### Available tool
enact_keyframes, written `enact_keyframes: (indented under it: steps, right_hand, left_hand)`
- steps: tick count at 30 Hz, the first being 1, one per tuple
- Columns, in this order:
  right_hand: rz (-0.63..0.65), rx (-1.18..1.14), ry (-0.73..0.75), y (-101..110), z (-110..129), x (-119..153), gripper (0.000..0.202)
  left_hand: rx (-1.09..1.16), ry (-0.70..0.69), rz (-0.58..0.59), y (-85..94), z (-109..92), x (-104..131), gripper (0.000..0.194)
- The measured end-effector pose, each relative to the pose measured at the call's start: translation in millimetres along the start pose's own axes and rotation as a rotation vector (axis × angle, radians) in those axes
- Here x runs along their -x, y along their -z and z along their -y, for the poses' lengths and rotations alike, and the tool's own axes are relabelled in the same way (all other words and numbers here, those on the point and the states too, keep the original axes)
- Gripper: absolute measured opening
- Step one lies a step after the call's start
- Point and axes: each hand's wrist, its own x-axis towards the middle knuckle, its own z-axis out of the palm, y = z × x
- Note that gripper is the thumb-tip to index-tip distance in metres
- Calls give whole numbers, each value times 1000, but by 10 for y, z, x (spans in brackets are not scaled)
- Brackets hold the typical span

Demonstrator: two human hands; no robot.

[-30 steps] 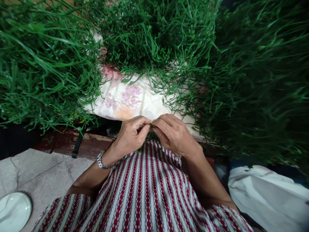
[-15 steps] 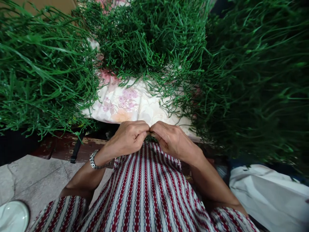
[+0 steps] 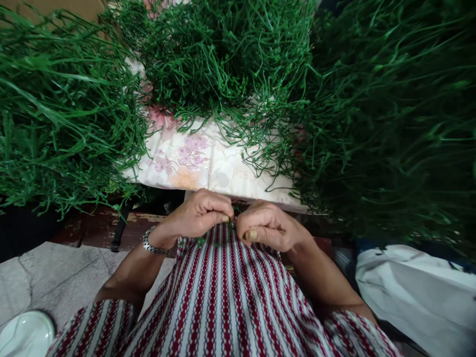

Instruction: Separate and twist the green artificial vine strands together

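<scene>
Left hand (image 3: 201, 214) and right hand (image 3: 266, 226) both curled narrow, fingertips pinching a thin green stem (image 3: 233, 221) between them, over the striped cloth (image 3: 223, 297). Green heaps (image 3: 230, 64) beyond.

Shiny metal bracelet (image 3: 153, 246), woven striped cloth garment (image 3: 223, 307), glossy plate (image 3: 24, 334), worn wood bench (image 3: 96, 225).
</scene>
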Motion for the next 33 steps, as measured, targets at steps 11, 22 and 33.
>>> enact_keyframes:
  steps: [11,22,33]
  right_hand:
    - [-538,327,-152,-129,-136,-132,28]
    - [-336,367,-268,-93,-40,-11,24]
    - [262,-483,54,16,53,136,33]
  left_hand:
    - [-143,133,-564,-197,-9,-8,7]
    - [-683,-19,-184,-62,-78,56,16]
    - [-49,-261,386,20,-321,-17,20]
